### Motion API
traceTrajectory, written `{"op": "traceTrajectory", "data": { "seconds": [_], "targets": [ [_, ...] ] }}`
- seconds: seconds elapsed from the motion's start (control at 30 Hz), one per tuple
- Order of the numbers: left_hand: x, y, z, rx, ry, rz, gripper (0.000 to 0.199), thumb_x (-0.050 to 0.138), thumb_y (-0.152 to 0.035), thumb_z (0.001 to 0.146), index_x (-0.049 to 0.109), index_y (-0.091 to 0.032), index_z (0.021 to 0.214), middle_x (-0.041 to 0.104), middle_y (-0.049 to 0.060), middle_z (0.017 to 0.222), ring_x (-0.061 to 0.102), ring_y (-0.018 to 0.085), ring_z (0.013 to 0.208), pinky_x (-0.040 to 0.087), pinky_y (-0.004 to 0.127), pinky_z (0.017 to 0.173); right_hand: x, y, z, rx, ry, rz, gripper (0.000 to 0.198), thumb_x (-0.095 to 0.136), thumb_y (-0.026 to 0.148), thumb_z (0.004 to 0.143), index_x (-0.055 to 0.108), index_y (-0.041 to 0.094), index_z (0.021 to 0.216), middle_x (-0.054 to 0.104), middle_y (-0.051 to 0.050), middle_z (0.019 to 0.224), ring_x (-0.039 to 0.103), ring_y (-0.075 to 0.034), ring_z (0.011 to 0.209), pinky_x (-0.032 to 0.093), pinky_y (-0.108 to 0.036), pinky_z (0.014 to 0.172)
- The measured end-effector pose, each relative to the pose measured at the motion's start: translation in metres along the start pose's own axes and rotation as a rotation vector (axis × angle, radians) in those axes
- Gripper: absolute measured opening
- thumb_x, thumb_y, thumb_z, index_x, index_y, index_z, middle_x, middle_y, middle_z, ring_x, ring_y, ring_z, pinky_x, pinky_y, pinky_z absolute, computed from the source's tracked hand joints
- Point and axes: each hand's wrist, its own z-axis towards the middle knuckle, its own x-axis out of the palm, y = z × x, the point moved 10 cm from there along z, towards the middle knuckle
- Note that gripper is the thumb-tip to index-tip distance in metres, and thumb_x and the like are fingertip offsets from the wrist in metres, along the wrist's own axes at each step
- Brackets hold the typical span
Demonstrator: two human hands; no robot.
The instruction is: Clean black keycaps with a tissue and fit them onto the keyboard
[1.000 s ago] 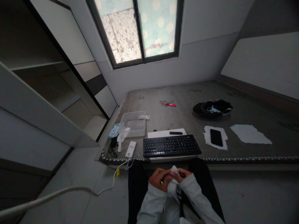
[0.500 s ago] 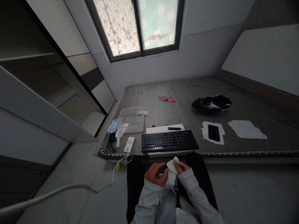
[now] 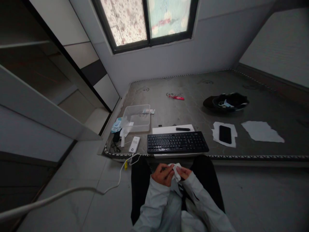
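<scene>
Head view: left hand and right hand are working close together between the knees, both pinching 1 crumpled white tissue; black keyboard is lying just beyond.

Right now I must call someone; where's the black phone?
The phone lies on white paper at the head view's right, between the keyboard and another sheet.

No text, brand or number is legible. The keyboard carries pale key legends and 1 small mark at its far right corner, all too tiny to read. The white device, near left, shows 1 dark spot at its near end. Any print on the red strap, far off, is too small to tell.
</scene>
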Motion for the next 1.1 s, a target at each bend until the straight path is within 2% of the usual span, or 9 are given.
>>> {"op": "traceTrajectory", "data": {
  "seconds": [0.07,0.17,0.3,0.47,0.63,0.8,0.9,1.0,1.1],
  "targets": [
    [0.002,0.001,0.001,0.017,0.025,0.008,0.025,0.057,-0.034,0.088,0.076,-0.028,0.103,0.072,0.005,0.084,0.059,0.009,0.054,0.046,0.017,0.049,0.001,-0.007,0.001,0.058,0.034,0.051,0.055,0.076,0.064,0.059,0.076,0.015,0.085,0.075,-0.009,0.071,0.069,-0.021,0.067,0.054,-0.032,0.066],
    [0.005,-0.001,0.002,0.077,0.078,0.063,0.023,0.06,-0.027,0.085,0.075,-0.029,0.103,0.073,0.003,0.084,0.062,0.009,0.056,0.044,0.016,0.047,0.0,-0.011,0.002,0.103,0.062,0.033,0.054,0.082,0.057,0.054,0.075,0.016,0.088,0.076,-0.01,0.074,0.07,-0.023,0.069,0.055,-0.033,0.067],
    [0.012,0.001,0.002,0.118,0.131,0.073,0.022,0.062,-0.03,0.083,0.075,-0.033,0.101,0.072,0.0,0.083,0.065,0.008,0.059,0.045,0.015,0.048,0.002,-0.001,0.007,0.077,0.1,-0.081,0.056,0.082,0.061,0.05,0.075,0.016,0.083,0.077,-0.012,0.077,0.07,-0.024,0.07,0.056,-0.037,0.069],
    [0.019,0.012,0.006,0.051,0.164,-0.032,0.031,0.066,-0.03,0.075,0.073,-0.031,0.104,0.071,-0.001,0.085,0.063,0.007,0.056,0.047,0.014,0.047,0.005,0.003,0.016,0.086,0.093,-0.175,0.056,0.075,0.071,0.049,0.073,0.018,0.068,0.074,-0.009,0.066,0.067,-0.023,0.064,0.055,-0.036,0.064],
    [0.02,0.029,0.002,-0.013,0.133,-0.111,0.03,0.065,-0.027,0.075,0.074,-0.031,0.104,0.074,0.0,0.083,0.066,0.009,0.058,0.05,0.015,0.051,-0.007,-0.022,0.023,0.198,-0.011,-0.141,0.055,0.082,0.066,0.038,0.069,0.018,0.061,0.071,-0.008,0.059,0.064,-0.022,0.057,0.053,-0.034,0.059],
    [0.021,0.046,-0.005,-0.058,0.107,-0.167,0.03,0.064,-0.025,0.075,0.074,-0.028,0.102,0.077,0.0,0.079,0.069,0.011,0.061,0.054,0.017,0.057,-0.007,-0.025,0.032,0.199,-0.021,-0.247,0.053,0.081,0.067,0.036,0.062,0.02,0.05,0.068,-0.006,0.053,0.062,-0.02,0.051,0.051,-0.032,0.054],
    [0.012,0.06,-0.004,-0.166,0.033,-0.182,0.025,0.064,-0.029,0.075,0.075,-0.024,0.097,0.076,0.001,0.073,0.063,0.01,0.048,0.051,0.018,0.05,0.005,-0.019,0.039,0.188,0.053,-0.29,0.052,0.079,0.068,0.041,0.066,0.019,0.056,0.072,-0.008,0.059,0.065,-0.023,0.056,0.053,-0.034,0.058],
    [0.001,0.084,-0.002,-0.389,-0.047,-0.194,0.025,0.064,-0.033,0.074,0.075,-0.022,0.094,0.074,0.0,0.069,0.05,0.005,0.036,0.042,0.017,0.038,0.017,-0.018,0.047,0.177,0.142,-0.289,0.052,0.077,0.066,0.051,0.071,0.018,0.068,0.076,-0.011,0.072,0.069,-0.025,0.067,0.055,-0.037,0.067],
    [-0.007,0.102,0.001,-0.548,-0.103,-0.193,0.027,0.065,-0.035,0.071,0.075,-0.021,0.092,0.073,0.0,0.068,0.044,0.003,0.034,0.034,0.016,0.035,0.011,-0.009,0.068,0.112,0.048,-0.268,0.054,0.074,0.068,0.053,0.07,0.019,0.074,0.076,-0.012,0.076,0.07,-0.025,0.069,0.055,-0.036,0.066]
  ]
}}
